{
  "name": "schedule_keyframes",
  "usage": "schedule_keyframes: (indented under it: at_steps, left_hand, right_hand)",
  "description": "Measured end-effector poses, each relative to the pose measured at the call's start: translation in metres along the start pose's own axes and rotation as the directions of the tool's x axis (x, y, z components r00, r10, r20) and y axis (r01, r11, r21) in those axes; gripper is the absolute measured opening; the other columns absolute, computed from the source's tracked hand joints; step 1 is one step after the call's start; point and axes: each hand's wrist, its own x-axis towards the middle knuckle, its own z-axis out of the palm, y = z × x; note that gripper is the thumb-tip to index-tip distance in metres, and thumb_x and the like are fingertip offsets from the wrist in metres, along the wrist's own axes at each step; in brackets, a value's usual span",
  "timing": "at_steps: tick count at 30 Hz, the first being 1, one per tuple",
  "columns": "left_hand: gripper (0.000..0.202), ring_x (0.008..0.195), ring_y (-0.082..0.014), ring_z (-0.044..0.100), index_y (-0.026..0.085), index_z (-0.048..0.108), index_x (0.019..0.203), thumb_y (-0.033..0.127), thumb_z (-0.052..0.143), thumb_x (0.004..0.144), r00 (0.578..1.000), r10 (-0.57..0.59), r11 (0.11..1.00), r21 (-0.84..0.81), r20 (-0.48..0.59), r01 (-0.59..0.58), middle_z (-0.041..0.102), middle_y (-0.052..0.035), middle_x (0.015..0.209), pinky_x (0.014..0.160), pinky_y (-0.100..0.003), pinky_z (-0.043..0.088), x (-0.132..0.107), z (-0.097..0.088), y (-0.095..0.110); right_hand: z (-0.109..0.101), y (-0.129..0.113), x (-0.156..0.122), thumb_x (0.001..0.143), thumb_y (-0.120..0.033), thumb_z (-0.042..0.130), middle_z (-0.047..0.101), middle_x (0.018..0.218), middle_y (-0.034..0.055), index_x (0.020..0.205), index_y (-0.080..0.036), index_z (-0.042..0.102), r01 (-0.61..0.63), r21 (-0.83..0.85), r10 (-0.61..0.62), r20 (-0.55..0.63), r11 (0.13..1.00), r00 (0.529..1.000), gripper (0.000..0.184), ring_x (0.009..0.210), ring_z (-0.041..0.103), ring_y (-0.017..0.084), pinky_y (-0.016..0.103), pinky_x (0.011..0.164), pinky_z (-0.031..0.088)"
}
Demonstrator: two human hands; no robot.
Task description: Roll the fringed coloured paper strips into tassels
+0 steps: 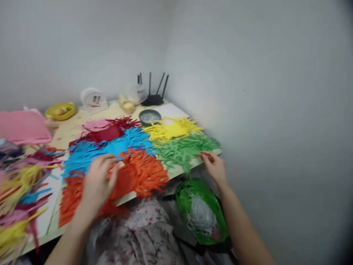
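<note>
Apparently sorting by colour on table [70,127]. With left hand [99,180] above orange fringe [149,169], thumb spread from fingers; with right hand [214,166] at edge of green fringe [182,149], cannot tell whether pinching any. Next, likely calling for light fingertip grip. Blurred; partly hidden behind left hand, orange fringe; cut off leftward, mixed strips [23,176].

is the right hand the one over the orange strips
No, the right hand is by the green strips, while the left hand is over the orange strips.
</note>
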Motion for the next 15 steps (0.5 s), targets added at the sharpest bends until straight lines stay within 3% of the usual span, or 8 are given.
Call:
schedule_keyframes:
  at_steps: [2, 4, 5, 6, 8, 11, 15]
  left_hand:
    - [0.018, 0.098, -0.0221, 0.063, 0.021, 0.066, 0.1, 0.024, 0.049, 0.093, 0.958, 0.22, 0.959, -0.219, 0.181, -0.179, 0.07, -0.0081, 0.101, 0.09, -0.035, 0.049, 0.035, 0.06, 0.058]
    - [0.022, 0.096, -0.019, 0.065, 0.021, 0.067, 0.1, 0.02, 0.047, 0.093, 0.821, 0.404, 0.898, -0.347, 0.404, -0.271, 0.071, -0.0069, 0.099, 0.086, -0.03, 0.05, 0.062, 0.126, 0.11]
    - [0.022, 0.095, -0.0175, 0.066, 0.021, 0.068, 0.1, 0.019, 0.048, 0.093, 0.736, 0.447, 0.888, -0.353, 0.509, -0.294, 0.072, -0.0059, 0.1, 0.086, -0.028, 0.05, 0.071, 0.158, 0.132]
    - [0.02, 0.095, -0.0174, 0.066, 0.02, 0.068, 0.1, 0.018, 0.051, 0.092, 0.704, 0.453, 0.889, -0.34, 0.547, -0.308, 0.072, -0.0061, 0.1, 0.086, -0.027, 0.05, 0.078, 0.187, 0.149]
    - [0.021, 0.099, -0.0214, 0.065, 0.014, 0.068, 0.103, 0.015, 0.052, 0.089, 0.685, 0.425, 0.905, -0.276, 0.592, -0.323, 0.071, -0.0125, 0.104, 0.09, -0.031, 0.049, 0.085, 0.236, 0.17]
    - [0.024, 0.101, -0.0281, 0.064, 0.004, 0.067, 0.101, 0.006, 0.047, 0.087, 0.695, 0.325, 0.939, -0.129, 0.642, -0.32, 0.068, -0.0219, 0.102, 0.089, -0.04, 0.048, 0.083, 0.275, 0.174]
    - [0.023, 0.103, -0.0282, 0.061, 0.005, 0.068, 0.098, 0.007, 0.047, 0.087, 0.672, 0.285, 0.931, -0.03, 0.684, -0.364, 0.066, -0.0204, 0.104, 0.09, -0.04, 0.046, 0.078, 0.287, 0.162]
  right_hand:
    - [-0.016, 0.023, 0.012, 0.09, -0.032, 0.051, 0.075, 0.098, 0.0131, 0.1, -0.016, 0.069, 0.026, -0.049, -0.025, 0.027, 0.998, 0.999, 0.026, 0.09, 0.071, 0.024, 0.041, 0.085, 0.054]
    - [-0.017, 0.036, 0.018, 0.085, -0.023, 0.056, 0.076, 0.098, 0.0103, 0.097, -0.018, 0.072, 0.076, -0.081, -0.067, 0.114, 0.994, 0.991, 0.021, 0.09, 0.071, 0.023, 0.039, 0.087, 0.053]
    - [-0.013, 0.041, 0.02, 0.082, -0.019, 0.056, 0.076, 0.098, 0.009, 0.098, -0.018, 0.073, 0.104, -0.094, -0.088, 0.159, 0.99, 0.983, 0.022, 0.09, 0.071, 0.022, 0.037, 0.087, 0.053]
    - [-0.008, 0.045, 0.023, 0.08, -0.014, 0.056, 0.076, 0.099, 0.0082, 0.099, -0.019, 0.073, 0.128, -0.108, -0.106, 0.196, 0.986, 0.975, 0.026, 0.091, 0.07, 0.022, 0.035, 0.087, 0.053]
    - [-0.001, 0.054, 0.031, 0.076, -0.007, 0.053, 0.076, 0.104, 0.008, 0.101, -0.018, 0.073, 0.165, -0.148, -0.127, 0.234, 0.975, 0.964, 0.034, 0.097, 0.069, 0.021, 0.034, 0.09, 0.052]
    - [-0.007, 0.073, 0.051, 0.069, -0.002, 0.049, 0.074, 0.11, 0.0103, 0.102, -0.015, 0.073, 0.169, -0.251, -0.119, 0.203, 0.953, 0.972, 0.042, 0.106, 0.066, 0.022, 0.037, 0.097, 0.049]
    - [-0.04, 0.098, 0.076, 0.076, -0.003, 0.04, 0.073, 0.104, 0.0129, 0.112, -0.014, 0.068, 0.098, -0.404, -0.078, 0.066, 0.909, 0.995, 0.047, 0.101, 0.066, 0.026, 0.043, 0.095, 0.048]
